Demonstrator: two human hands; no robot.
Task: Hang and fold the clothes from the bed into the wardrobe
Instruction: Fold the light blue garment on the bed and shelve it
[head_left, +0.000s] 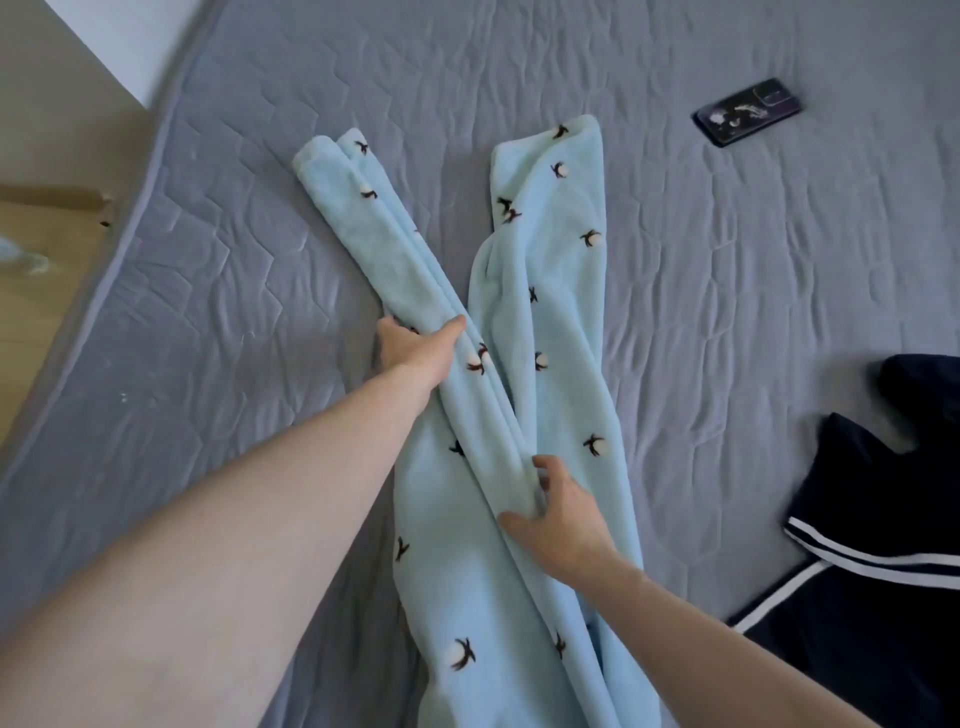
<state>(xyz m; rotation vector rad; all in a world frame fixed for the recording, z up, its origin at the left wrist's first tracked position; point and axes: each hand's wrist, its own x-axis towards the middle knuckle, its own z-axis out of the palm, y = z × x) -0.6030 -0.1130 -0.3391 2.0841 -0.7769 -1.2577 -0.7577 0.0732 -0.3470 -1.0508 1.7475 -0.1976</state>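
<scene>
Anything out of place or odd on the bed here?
Only the phone lying on the bed cover among the laundry. The light blue pyjama trousers have crossed legs, but both hands are straightening them.

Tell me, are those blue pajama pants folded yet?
Not yet. The pants lie stretched out on the bed, legs apart in a V; both hands grip them.

The light blue pyjama trousers (540, 332) are soft, fluffy fleece, matt, with small dark-and-white printed motifs. The bed (727, 291) wears a grey quilted cloth cover, matt and puckered along its stitching. The navy garment (883, 519) is smooth cloth with white stripes. The phone (748, 111) looks glossy.
</scene>
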